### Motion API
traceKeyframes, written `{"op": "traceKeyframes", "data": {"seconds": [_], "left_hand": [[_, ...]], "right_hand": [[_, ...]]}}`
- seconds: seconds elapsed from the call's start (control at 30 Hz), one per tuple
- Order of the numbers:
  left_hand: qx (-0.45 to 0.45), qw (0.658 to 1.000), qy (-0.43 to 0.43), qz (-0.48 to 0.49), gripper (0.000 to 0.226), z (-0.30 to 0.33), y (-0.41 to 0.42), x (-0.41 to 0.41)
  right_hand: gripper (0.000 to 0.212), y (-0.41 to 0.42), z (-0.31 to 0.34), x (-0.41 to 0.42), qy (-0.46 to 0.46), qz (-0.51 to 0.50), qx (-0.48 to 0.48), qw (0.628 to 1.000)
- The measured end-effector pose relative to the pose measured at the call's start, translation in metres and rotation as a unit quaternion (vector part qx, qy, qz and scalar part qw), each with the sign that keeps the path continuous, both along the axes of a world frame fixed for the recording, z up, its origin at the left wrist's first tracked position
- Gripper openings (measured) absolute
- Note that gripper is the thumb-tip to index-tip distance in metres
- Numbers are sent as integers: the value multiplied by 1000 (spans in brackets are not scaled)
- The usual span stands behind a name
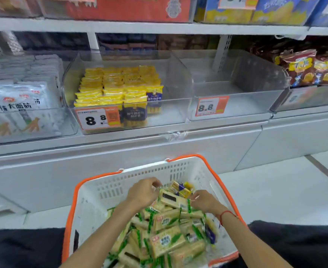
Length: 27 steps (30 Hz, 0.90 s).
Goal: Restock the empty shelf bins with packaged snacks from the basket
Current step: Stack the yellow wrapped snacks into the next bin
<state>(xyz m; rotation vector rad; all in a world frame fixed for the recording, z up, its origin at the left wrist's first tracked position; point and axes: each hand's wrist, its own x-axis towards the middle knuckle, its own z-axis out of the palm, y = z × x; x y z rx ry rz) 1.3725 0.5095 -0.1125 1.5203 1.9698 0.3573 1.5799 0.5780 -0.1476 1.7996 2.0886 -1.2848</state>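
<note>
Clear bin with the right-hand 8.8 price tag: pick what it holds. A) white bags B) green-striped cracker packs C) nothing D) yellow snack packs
C: the clear bin behind the right-hand price tag shows only its bare floor and walls, while the yellow packs sit in the bin to its left.

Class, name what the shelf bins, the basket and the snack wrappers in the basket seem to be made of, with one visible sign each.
Shelf bins: clear rigid plastic, probably acrylic; the shelf shows through them.
Basket: white moulded plastic with slotted walls and an orange rim.
Snack wrappers: thin glossy printed film, likely plastic; they crinkle and catch light.
</note>
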Motion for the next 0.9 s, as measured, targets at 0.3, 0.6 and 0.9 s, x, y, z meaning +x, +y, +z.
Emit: {"op": "traceKeyframes", "data": {"seconds": [0.3, 0.6, 0.9], "left_hand": [[-47, 998, -3, -47, 43, -81, 43, 27], [-118, 978, 81, -149, 74, -151, 119, 48], [-114, 990, 26, -76, 33, -145, 95, 51]], "right_hand": [[51, 23, -80, -11, -40, -5, 132, 990], [57, 67, -129, -24, -142, 125, 215, 958], [32, 63, -130, -34, -199, 149, 207, 946]]}}
